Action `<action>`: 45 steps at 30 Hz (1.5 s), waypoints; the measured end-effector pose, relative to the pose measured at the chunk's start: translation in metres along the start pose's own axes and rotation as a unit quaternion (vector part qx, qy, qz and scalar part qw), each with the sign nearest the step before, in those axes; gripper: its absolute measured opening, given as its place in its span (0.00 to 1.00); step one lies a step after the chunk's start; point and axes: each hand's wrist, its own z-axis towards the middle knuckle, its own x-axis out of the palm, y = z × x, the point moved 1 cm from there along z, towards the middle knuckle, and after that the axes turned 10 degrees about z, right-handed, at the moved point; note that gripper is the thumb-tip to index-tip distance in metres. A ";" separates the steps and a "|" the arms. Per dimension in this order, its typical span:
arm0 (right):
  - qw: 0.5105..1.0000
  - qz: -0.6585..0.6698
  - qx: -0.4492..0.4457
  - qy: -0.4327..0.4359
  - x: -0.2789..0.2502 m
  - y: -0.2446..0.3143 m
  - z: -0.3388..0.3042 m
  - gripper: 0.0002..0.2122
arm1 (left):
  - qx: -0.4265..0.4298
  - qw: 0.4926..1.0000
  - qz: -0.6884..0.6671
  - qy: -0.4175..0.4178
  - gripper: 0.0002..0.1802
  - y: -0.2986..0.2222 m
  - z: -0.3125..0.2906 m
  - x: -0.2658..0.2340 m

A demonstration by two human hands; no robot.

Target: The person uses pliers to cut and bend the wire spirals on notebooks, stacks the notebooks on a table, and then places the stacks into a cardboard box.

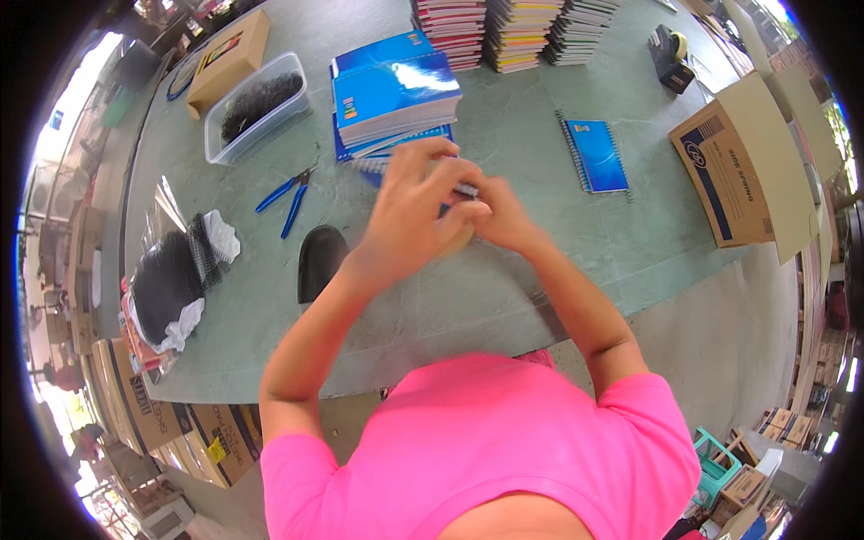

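My left hand [409, 211] and my right hand [502, 214] meet over the middle of the table, fingers closed round a small spiral notebook. Only a bit of its dark coil [465, 190] and some blue edges show; the fingers hide the rest, and both hands are slightly blurred. Just beyond them stands a stack of blue notebooks [396, 97], with a few coil-bound ones fanned out at its base. To the left lie blue-handled pliers [290, 200], jaws pointing away. A finished-looking blue spiral notebook [598, 156] lies flat to the right.
A clear plastic tub [214, 135] of black coils stands far left, near a cardboard box [229, 63]. Tall notebook stacks [450, 34] rise at the back. A tape dispenser [671, 58] and open carton [729, 171] are right. A black curved piece [321, 263] lies near my left forearm.
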 end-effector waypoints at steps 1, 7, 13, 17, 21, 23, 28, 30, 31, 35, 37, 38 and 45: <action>1.000 0.006 -0.003 -0.014 -0.015 0.004 -0.003 0.14 | 0.010 0.998 0.041 -0.037 0.10 -0.003 0.004 -0.013; 0.950 -0.179 -0.007 -0.255 -0.136 -0.006 -0.042 0.16 | -0.094 0.994 0.037 -0.051 0.08 0.028 -0.020 -0.042; 0.866 -0.479 0.019 -0.140 -0.139 -0.090 -0.079 0.24 | -0.097 0.994 0.044 -0.019 0.06 0.037 -0.034 -0.029; 0.876 -0.458 0.022 -0.152 -0.143 -0.102 -0.081 0.24 | -0.141 0.989 0.029 -0.020 0.06 0.043 -0.039 -0.032; 0.893 -0.424 -0.007 -0.152 -0.145 -0.084 -0.061 0.20 | -0.131 0.990 0.051 -0.018 0.07 0.050 -0.052 -0.044; 0.895 -0.397 -0.069 -0.193 -0.150 -0.071 -0.033 0.18 | -0.127 0.989 0.076 -0.021 0.06 0.057 -0.055 -0.048; 0.909 -0.258 -0.311 -0.107 -0.032 0.041 0.077 0.14 | -0.154 0.983 0.085 -0.042 0.07 0.059 -0.057 -0.062; 0.889 -0.295 -0.349 -0.043 0.015 0.053 0.098 0.15 | -0.166 0.981 0.089 -0.040 0.06 0.054 -0.064 -0.077; 0.886 -0.327 -0.327 -0.036 0.023 0.046 0.102 0.15 | -0.183 0.975 0.114 -0.048 0.06 0.057 -0.072 -0.085; 0.899 -0.363 -0.244 -0.011 0.034 0.030 0.109 0.14 | -0.312 0.939 0.121 -0.082 0.06 0.086 -0.137 -0.125; 0.920 -0.329 -0.212 0.015 0.031 0.035 0.109 0.13 | -0.387 0.912 0.098 -0.091 0.07 0.090 -0.169 -0.139; 0.915 -0.320 -0.243 0.014 0.029 0.037 0.112 0.10 | -0.415 0.900 0.094 -0.090 0.07 0.092 -0.181 -0.142; 0.902 -0.371 -0.208 -0.066 0.029 0.043 0.117 0.08 | -0.383 0.919 0.072 -0.054 0.09 0.117 -0.188 -0.112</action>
